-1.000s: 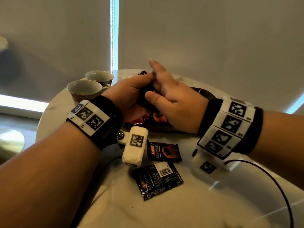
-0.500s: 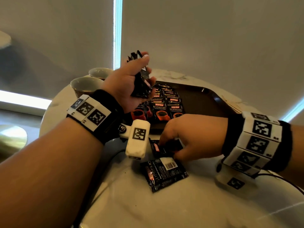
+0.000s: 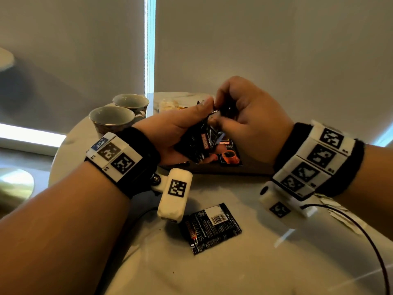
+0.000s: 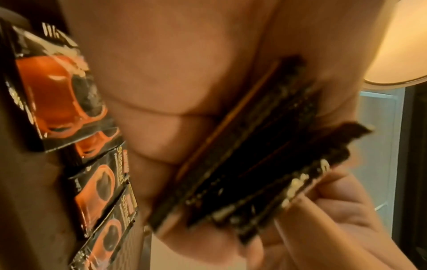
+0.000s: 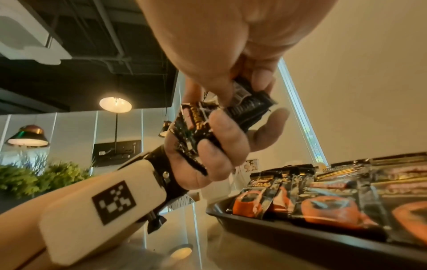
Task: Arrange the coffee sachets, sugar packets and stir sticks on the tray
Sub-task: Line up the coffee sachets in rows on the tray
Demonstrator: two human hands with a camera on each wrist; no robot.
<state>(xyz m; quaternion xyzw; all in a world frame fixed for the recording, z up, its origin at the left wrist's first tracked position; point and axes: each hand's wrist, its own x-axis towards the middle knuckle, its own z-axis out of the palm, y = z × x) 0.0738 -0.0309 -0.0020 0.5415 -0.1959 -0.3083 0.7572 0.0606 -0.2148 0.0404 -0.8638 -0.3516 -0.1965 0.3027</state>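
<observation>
My left hand [image 3: 170, 133] grips a stack of coffee sachets [image 3: 198, 143] above the tray [image 5: 289, 235] — my right hand [image 3: 253, 124] pinches the top one; another sachet [image 3: 209, 227] lies on the near desk [image 3: 255, 262].

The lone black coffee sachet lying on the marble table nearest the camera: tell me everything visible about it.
The black foil coffee sachet is a flat, glossy, roughly square packet with crimped edges. It lies back side up, showing a white barcode label near one corner and pale lettering along its length, with a red strip at one edge. It is skewed relative to the table edge, resting on the pale marble tabletop, outside the dark tray. No hand touches it; the left wrist's white camera housing hangs just above its corner.
</observation>
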